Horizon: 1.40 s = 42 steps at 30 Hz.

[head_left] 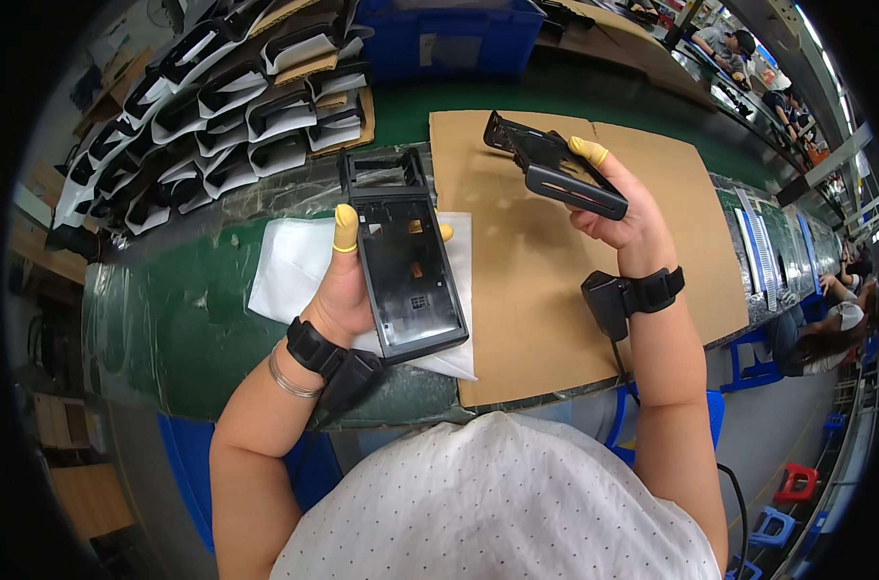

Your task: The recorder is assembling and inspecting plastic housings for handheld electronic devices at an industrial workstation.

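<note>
My left hand (343,280) grips a long black plastic housing (408,261) by its left side, thumb in a yellow finger cot on the edge. The housing has a shiny, dark recessed panel and an open frame at its far end. It is held over a white sheet (283,266). My right hand (621,208) holds a second black plastic housing (565,172), tilted and raised above the cardboard, with the yellow-cotted thumb on its upper face and the fingers beneath. The two housings are apart.
A brown cardboard sheet (536,319) lies on the green table (178,329). Stacked black parts with white paper between them (217,106) fill the far left. A blue bin (449,43) stands at the back. Other people (831,333) sit along the line at right, near stools (795,481).
</note>
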### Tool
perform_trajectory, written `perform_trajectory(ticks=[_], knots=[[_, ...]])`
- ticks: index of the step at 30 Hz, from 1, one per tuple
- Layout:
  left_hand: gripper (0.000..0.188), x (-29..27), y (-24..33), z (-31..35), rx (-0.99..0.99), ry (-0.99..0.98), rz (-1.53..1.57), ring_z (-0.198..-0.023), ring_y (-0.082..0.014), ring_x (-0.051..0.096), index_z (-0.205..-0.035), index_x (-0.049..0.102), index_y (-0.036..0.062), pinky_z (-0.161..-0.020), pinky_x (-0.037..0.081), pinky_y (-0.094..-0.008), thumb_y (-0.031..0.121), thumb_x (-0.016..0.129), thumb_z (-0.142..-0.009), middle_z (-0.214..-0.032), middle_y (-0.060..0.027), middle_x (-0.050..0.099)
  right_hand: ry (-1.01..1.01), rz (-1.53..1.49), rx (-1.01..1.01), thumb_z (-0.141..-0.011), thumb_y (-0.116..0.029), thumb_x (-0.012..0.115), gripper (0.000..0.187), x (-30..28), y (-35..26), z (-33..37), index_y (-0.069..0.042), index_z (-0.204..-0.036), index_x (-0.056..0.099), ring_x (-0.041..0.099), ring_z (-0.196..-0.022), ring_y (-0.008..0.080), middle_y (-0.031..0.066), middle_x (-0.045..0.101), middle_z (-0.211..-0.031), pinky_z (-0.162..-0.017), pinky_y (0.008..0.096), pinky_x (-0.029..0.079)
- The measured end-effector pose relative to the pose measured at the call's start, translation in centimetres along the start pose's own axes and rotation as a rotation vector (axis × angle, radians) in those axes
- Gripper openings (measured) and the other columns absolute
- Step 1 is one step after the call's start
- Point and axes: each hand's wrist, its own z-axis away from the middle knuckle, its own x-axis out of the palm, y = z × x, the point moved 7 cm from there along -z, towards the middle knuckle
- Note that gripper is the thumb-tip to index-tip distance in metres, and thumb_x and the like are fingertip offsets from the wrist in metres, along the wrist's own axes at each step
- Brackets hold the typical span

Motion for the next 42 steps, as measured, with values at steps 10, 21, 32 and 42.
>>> perform_trajectory(ticks=[10,21,32,42], knots=[[0.099,-0.5,-0.2,-0.1,-0.025,-0.037,0.1,-0.107,-0.0321,0.061,-0.137,0.041,0.006,-0.085,0.055,-0.047,0.082,0.044,-0.074,-0.126,-0.0206,0.056,0.018,-0.005,-0.04,-0.094,-0.03,0.057,0.023,0.0,-0.3,0.1,-0.007,-0.093,0.061,0.052,-0.044,0.0121,0.0049,0.061,-0.064,-0.033,0.0188,0.038],[0.1,-0.1,-0.2,0.0,-0.031,0.016,0.049,-0.095,-0.022,0.063,-0.132,0.047,0.0057,-0.085,0.055,-0.0409,0.085,0.043,-0.071,-0.123,-0.0183,0.057,0.005,0.0,-0.02,-0.094,-0.031,0.058,0.025,-0.2,-0.2,-0.1,-0.006,-0.093,0.06,0.054,-0.047,0.0125,0.006,0.062,-0.065,-0.034,0.0184,0.039],[0.099,-0.9,-0.3,0.0,-0.025,-0.046,0.088,-0.108,-0.0321,0.06,-0.138,0.041,0.0059,-0.084,0.055,-0.0458,0.082,0.042,-0.075,-0.128,-0.0198,0.054,0.023,0.017,-0.019,-0.093,-0.031,0.059,0.025,-0.7,-0.1,-0.6,-0.006,-0.094,0.06,0.058,-0.047,0.0139,0.0069,0.065,-0.069,-0.033,0.0183,0.04],[0.1,-0.7,-0.4,0.0,-0.031,-0.05,0.112,-0.108,-0.0319,0.061,-0.138,0.041,0.0064,-0.085,0.055,-0.0466,0.083,0.042,-0.074,-0.128,-0.0196,0.055,0.104,0.024,-0.063,-0.092,-0.029,0.06,0.025,-0.6,0.0,-0.6,-0.004,-0.093,0.06,0.058,-0.042,0.0125,0.0084,0.066,-0.069,-0.029,0.0179,0.04]])
